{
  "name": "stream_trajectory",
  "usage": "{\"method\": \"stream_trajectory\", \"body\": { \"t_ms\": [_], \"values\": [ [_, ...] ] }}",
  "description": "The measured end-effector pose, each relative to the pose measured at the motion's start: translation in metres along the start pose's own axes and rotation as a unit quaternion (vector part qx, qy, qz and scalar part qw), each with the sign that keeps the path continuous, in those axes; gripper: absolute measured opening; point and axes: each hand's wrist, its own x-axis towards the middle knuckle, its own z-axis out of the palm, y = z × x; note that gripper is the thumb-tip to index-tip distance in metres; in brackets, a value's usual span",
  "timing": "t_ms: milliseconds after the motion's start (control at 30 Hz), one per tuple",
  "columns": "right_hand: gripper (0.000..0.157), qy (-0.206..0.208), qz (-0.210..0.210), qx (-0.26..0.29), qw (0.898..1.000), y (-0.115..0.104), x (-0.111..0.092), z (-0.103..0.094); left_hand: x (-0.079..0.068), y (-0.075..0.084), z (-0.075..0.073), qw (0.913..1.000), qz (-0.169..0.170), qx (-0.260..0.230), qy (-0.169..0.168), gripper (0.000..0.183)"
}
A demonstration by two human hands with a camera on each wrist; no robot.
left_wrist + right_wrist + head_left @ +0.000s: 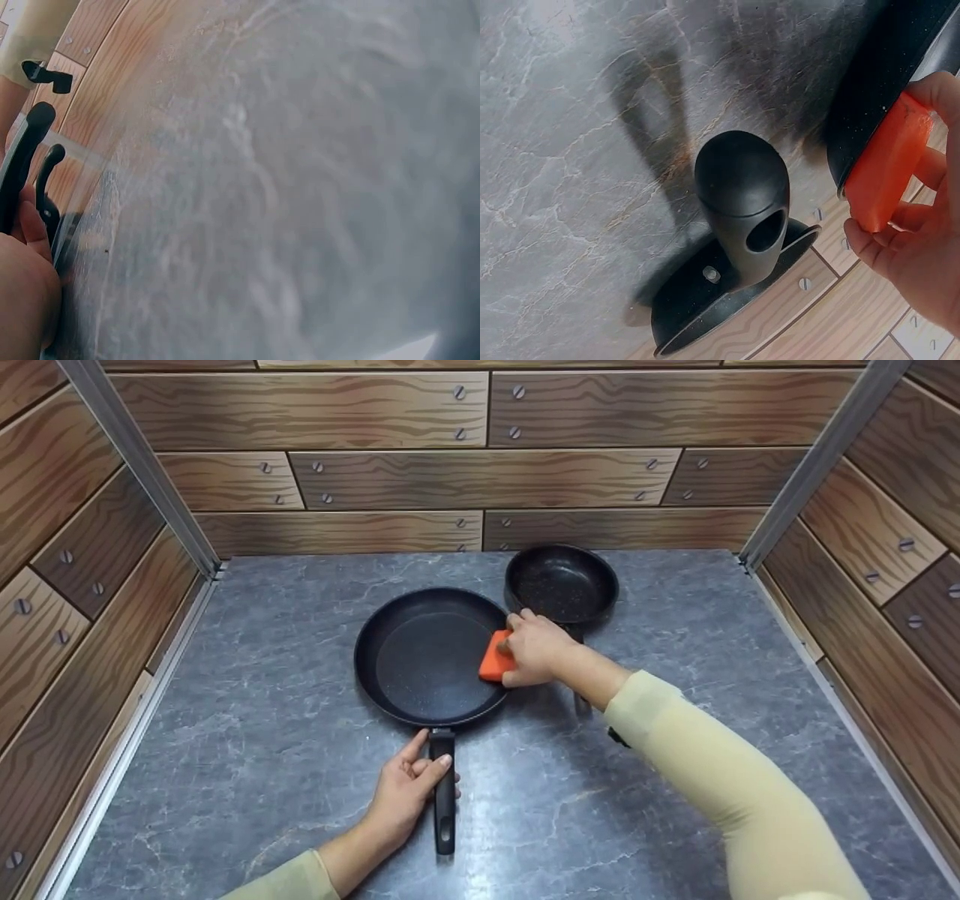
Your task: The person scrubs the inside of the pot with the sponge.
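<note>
A large black frying pan (427, 660) sits mid-table, its handle (445, 810) toward the front. My left hand (405, 787) grips that handle near the pan, thumb on top; in the left wrist view part of the left hand (26, 289) shows beside the handle (22, 161). In my right hand (536, 649) is an orange sponge (495, 658), held against the pan's right rim. From the right wrist view, the sponge (889, 165) lies along the pan's dark outer wall (877, 75), with the fingers of the right hand (930, 262) around it.
Behind and to the right stands a smaller black frying pan (562, 583); its handle runs forward under my right forearm, and the handle's end (742, 180) looms in the right wrist view. Wood-patterned walls (390, 412) enclose the grey marbled table (247, 697) at the back and sides.
</note>
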Motion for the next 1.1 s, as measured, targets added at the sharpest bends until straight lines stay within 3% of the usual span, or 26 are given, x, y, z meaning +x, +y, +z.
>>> {"method": "stream_trajectory", "body": {
  "t_ms": [200,633,1100],
  "values": [
    [0.042,0.001,-0.004,0.027,1.0,-0.0014,-0.003,0.0004,-0.0003,-0.0009,-0.001,1.0,-0.003,-0.005,-0.006,0.085],
    [0.054,-0.015,-0.015,0.052,0.998,-0.0021,-0.006,0.0011,0.0002,0.0001,0.0003,1.0,0.002,-0.009,-0.003,0.085],
    [0.055,-0.022,-0.019,0.089,0.996,-0.007,-0.0092,0.0013,-0.0007,0.0014,0.0006,1.0,-0.007,-0.004,0.0,0.085]
  ]
}}
